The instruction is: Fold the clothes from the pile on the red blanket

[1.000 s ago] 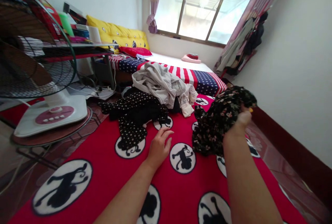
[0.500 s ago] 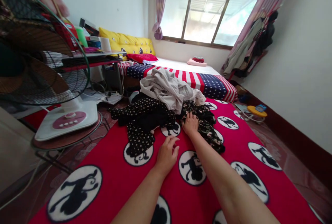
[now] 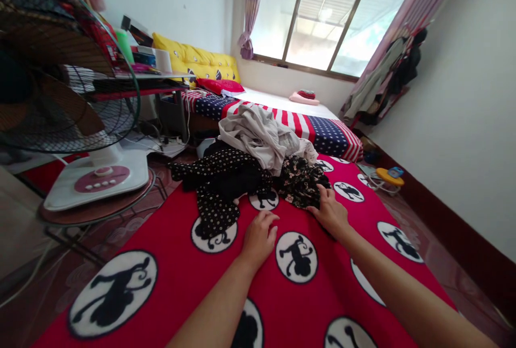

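Observation:
My left hand [image 3: 261,235] rests on the red blanket [image 3: 169,278], palm down, fingers loosely apart and holding nothing. Farther right, my right hand [image 3: 331,212] lies at the right edge of a black floral garment [image 3: 300,181]. Its fingertips touch the cloth, and its thumb is spread away from the fingers. A dark bit of cloth shows beneath that wrist. Left of the floral garment lies a black polka-dot garment [image 3: 215,197], with light grey clothing [image 3: 260,135] heaped on top behind.
At left a fan [image 3: 97,176] stands on a round stool [image 3: 116,205], beside a cluttered desk [image 3: 141,76]. Behind the heap is a bed with a stars-and-stripes cover [image 3: 326,133]. A small yellow stool [image 3: 389,177] stands at right, below hanging clothes [image 3: 387,79].
My right hand has moved right across the floral garment to its edge. The garment's lower right part, spread out before, is now drawn in. My left hand has barely moved.

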Action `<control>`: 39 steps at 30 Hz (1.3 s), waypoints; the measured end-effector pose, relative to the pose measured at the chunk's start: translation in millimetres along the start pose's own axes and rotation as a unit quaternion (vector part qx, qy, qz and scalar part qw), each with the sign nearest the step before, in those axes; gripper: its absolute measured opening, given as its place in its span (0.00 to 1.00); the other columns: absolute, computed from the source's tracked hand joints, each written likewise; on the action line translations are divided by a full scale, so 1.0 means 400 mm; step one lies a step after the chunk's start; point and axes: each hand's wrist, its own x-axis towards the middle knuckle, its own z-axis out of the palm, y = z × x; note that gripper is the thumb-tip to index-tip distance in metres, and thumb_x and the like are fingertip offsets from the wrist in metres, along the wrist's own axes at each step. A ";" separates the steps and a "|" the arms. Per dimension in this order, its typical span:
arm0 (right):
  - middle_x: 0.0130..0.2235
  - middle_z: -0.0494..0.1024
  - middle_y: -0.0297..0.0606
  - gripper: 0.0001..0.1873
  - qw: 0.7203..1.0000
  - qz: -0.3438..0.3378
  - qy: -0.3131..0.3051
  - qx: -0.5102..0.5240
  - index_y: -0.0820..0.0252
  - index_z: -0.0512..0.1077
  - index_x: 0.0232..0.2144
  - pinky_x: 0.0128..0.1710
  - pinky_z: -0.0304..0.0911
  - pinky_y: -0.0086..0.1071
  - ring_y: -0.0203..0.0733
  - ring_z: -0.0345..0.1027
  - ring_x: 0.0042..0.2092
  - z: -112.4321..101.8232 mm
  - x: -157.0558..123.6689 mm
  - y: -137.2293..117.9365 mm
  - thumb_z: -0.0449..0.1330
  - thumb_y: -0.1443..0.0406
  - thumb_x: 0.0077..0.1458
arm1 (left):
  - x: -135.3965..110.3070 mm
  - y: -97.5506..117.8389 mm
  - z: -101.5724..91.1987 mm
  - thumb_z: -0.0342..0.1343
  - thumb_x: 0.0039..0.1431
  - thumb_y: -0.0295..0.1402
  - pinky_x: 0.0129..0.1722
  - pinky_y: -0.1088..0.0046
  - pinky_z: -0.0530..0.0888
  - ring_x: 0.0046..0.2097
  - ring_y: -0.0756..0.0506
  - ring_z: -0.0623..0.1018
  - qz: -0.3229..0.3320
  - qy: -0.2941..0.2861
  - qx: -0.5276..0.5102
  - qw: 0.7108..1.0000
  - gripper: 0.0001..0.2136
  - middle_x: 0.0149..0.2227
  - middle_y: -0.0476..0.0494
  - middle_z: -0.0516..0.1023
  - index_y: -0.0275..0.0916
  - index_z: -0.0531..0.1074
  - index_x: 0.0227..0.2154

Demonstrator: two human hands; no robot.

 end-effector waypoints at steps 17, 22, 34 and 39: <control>0.56 0.70 0.43 0.22 0.975 0.000 0.088 0.203 0.58 0.67 0.53 0.54 0.58 0.44 0.50 0.61 0.55 0.078 0.314 -0.163 0.51 0.58 0.59 | 0.002 0.011 0.000 0.52 0.57 0.21 0.49 0.63 0.70 0.46 0.43 0.73 -0.004 -0.022 0.041 0.999 0.11 0.42 0.45 0.75 0.41 0.77 0.35; 0.64 0.58 0.48 0.24 0.996 -0.056 0.036 0.063 0.59 0.66 0.57 0.56 0.48 0.63 0.63 0.47 0.63 0.120 0.284 -0.252 0.48 0.60 0.61 | 0.002 0.020 0.001 0.52 0.58 0.22 0.48 0.65 0.70 0.46 0.44 0.72 -0.014 -0.029 0.058 0.998 0.11 0.42 0.46 0.75 0.42 0.77 0.35; 0.44 0.79 0.45 0.19 0.983 -0.174 -0.041 0.051 0.64 0.75 0.44 0.42 0.61 0.29 0.47 0.72 0.45 0.076 0.373 -0.221 0.55 0.73 0.50 | 0.003 0.026 0.003 0.52 0.57 0.22 0.47 0.66 0.70 0.46 0.44 0.72 -0.025 -0.030 0.059 0.997 0.11 0.42 0.46 0.74 0.42 0.77 0.34; 0.42 0.79 0.50 0.15 0.984 -0.175 -0.009 0.030 0.65 0.77 0.39 0.46 0.60 0.34 0.51 0.71 0.46 0.071 0.350 -0.252 0.55 0.72 0.51 | 0.007 0.020 0.003 0.52 0.58 0.23 0.47 0.65 0.70 0.45 0.44 0.72 -0.024 -0.030 0.044 0.998 0.10 0.42 0.46 0.75 0.42 0.77 0.34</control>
